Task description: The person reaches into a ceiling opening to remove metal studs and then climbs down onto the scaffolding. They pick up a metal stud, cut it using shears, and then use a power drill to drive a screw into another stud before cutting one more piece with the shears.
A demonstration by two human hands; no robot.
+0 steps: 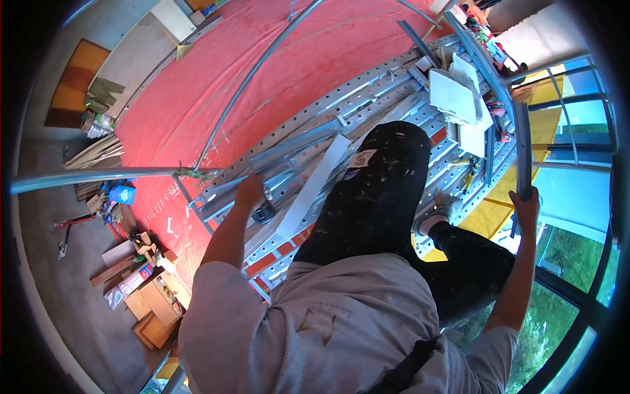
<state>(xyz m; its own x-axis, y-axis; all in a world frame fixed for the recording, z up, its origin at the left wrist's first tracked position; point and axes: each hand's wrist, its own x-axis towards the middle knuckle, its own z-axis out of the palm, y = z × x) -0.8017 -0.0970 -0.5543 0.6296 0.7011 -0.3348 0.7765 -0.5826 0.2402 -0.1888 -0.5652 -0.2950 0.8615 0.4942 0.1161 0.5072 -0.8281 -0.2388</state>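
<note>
My left hand (249,192) is closed around a dark, compact power tool (264,211) that looks like a cordless drill; the fingers partly hide it. Below it lies a long pale metal strip (315,184) on the perforated steel planks (308,111) of a raised platform. On the other side, my right hand (527,209) grips the lower end of a dark grey metal post (523,144) beside the window frame. Between both hands my paint-spotted black trouser legs (380,190) rest over the planks, one knee bent.
Broken white boards (456,98) are stacked at the platform's far end. A metal rail (98,177) crosses at left. Beyond the platform's edge, red sheeting (197,98) covers a surface below. Wood offcuts (154,308) and a blue bag (123,194) lie on the floor.
</note>
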